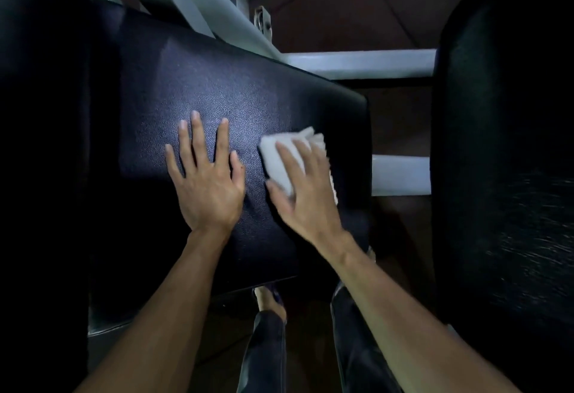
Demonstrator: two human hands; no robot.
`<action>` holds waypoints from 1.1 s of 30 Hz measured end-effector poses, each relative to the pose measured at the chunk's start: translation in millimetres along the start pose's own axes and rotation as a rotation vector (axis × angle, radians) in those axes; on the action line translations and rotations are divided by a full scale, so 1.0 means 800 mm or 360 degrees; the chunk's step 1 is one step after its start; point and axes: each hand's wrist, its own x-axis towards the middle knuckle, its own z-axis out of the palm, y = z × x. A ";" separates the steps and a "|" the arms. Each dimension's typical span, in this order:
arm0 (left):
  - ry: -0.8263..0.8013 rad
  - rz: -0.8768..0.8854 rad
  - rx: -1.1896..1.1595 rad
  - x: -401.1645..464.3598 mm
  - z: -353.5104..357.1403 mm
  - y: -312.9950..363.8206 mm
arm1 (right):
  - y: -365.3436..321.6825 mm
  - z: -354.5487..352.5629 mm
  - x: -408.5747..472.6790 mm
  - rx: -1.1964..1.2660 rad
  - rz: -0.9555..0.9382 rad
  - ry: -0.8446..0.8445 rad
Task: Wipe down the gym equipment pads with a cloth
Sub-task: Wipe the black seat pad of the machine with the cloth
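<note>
A dark textured seat pad (217, 82) fills the middle of the view. My left hand (206, 175) lies flat on it with fingers spread and straight. To its right, my right hand (302, 184) presses a folded white cloth (279, 159) onto the pad near its right edge. The fingers lie over the cloth and the thumb rests at its lower left corner. Part of the cloth shows beyond the fingertips and along the hand's right side.
A second black pad (503, 159) stands at the right, and another dark pad (40, 144) at the left. Pale grey frame tubes (360, 63) run behind and between the pads. My legs and a foot (270, 299) show below the seat, over a dark floor.
</note>
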 end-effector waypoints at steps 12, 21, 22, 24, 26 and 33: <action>-0.0015 0.0022 0.0004 -0.001 0.002 -0.003 | -0.012 -0.009 -0.068 -0.0279 -0.0007 -0.0152; -0.0022 0.0075 0.0028 -0.004 -0.001 -0.004 | 0.007 -0.009 -0.042 -0.0171 -0.0191 -0.0128; -0.0045 0.0085 0.0024 -0.003 -0.004 -0.003 | 0.009 -0.013 -0.037 -0.0153 -0.0199 -0.0138; -0.0128 0.0073 -0.0029 -0.003 -0.014 -0.002 | 0.008 -0.023 -0.027 -0.0175 -0.0178 -0.0202; -0.0251 0.0054 -0.0152 -0.010 -0.032 0.003 | 0.003 -0.038 -0.020 -0.0176 -0.0113 -0.0274; -0.0654 -0.0021 -0.1119 -0.170 -0.119 0.043 | -0.062 -0.147 -0.122 0.0268 0.0569 -0.0495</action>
